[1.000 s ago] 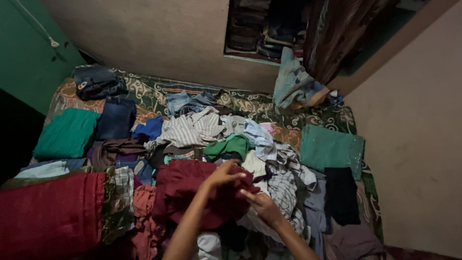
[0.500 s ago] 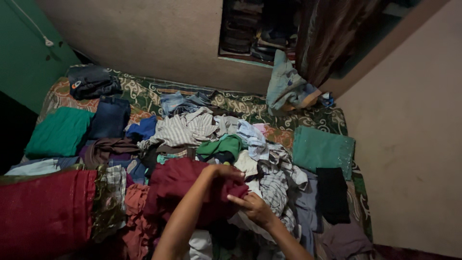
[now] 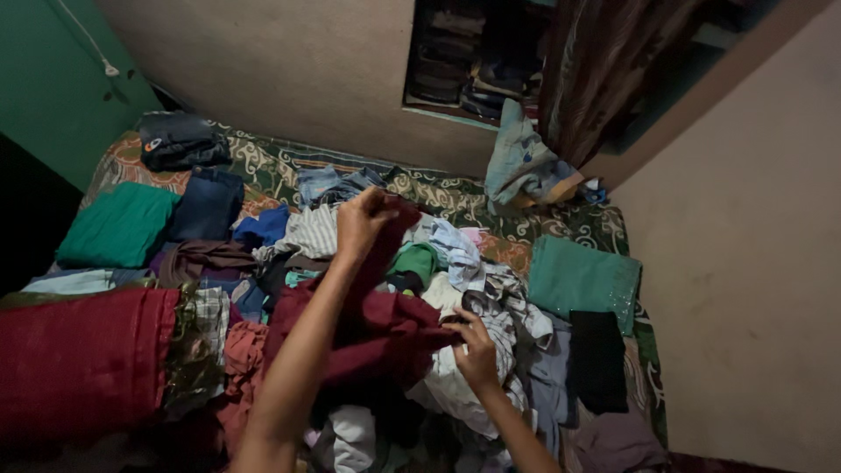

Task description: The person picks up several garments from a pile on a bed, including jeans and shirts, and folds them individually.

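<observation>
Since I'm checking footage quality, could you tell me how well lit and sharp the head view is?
Head view: dim, uneven light; left edge falls into black shadow; left hand lifting the maroon garment looks slightly soft, the right hand too; no glare.

You have one dark red garment (image 3: 385,337), a soft maroon cloth with no pattern you can make out in the dim light. It is crumpled and partly lifted: one end is drawn up in a narrow, twisted band toward the far edge of the bed (image 3: 272,166), while the bulk hangs and bunches in loose folds lower down, nearer the bed's near edge. A second corner is pulled out sideways to the right. Its lower folds rest on the heap of mixed clothes around the bed's middle.
</observation>
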